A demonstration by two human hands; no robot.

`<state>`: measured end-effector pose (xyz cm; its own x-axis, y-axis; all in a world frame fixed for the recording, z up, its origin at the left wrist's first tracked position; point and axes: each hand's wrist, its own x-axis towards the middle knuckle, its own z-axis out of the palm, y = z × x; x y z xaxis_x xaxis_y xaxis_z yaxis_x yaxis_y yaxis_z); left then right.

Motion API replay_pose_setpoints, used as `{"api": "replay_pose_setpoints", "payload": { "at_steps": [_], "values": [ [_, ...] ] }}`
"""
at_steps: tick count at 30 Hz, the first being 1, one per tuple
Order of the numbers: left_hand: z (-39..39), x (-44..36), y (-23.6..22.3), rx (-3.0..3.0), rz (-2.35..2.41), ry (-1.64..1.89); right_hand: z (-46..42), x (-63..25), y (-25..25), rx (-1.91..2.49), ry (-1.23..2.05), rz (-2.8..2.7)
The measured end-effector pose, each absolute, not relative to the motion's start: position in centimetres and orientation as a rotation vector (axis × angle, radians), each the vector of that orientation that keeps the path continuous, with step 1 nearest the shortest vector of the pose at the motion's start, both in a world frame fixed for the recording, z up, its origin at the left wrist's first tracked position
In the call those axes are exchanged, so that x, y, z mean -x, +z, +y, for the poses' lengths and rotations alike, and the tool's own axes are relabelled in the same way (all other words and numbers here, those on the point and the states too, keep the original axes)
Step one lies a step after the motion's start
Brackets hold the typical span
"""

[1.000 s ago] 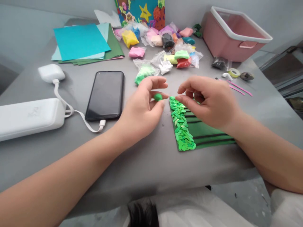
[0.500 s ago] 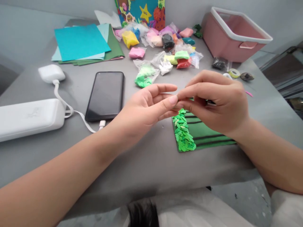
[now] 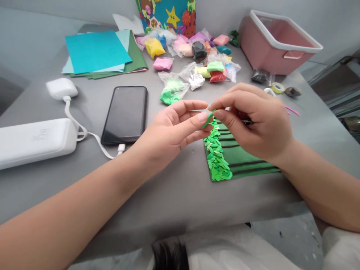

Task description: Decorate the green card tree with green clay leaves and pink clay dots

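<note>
A small piece of green clay [image 3: 207, 120] is stretched between my two hands, over the upper left corner of the green sheet. My left hand [image 3: 182, 125] pinches it between thumb and fingers. The thumb and forefinger of my right hand [image 3: 250, 122] grip its other end. Beneath them lies the dark green sheet [image 3: 244, 153], with black stripes running across it. Small leaf-shaped clay bits [image 3: 216, 157] in several greens cover its left edge. My right hand hides the sheet's upper part.
Several bags of coloured clay [image 3: 171, 90] lie behind my hands. To the left are a phone [image 3: 125, 114] on a cable, a white power bank [image 3: 39, 140] and coloured sheets [image 3: 97, 52]. A pink bin [image 3: 275, 48], a tape roll [image 3: 278, 88] and pink tools [image 3: 292, 110] are at right.
My hands have come together above the sheet's corner. The green clay was a round lump in my left hand; now a thin piece is drawn out between both hands' fingertips.
</note>
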<state>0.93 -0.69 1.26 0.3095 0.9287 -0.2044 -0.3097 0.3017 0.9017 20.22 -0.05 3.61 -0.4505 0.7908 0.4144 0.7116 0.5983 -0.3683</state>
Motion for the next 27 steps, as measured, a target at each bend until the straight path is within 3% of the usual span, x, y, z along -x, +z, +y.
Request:
{"api": "replay_pose_setpoints", "payload": {
  "at_steps": [27],
  "values": [
    [-0.59, -0.85, 0.75, -0.68, 0.798, 0.939, -0.18, -20.59, 3.51, 1.224, 0.243, -2.093]
  ]
}}
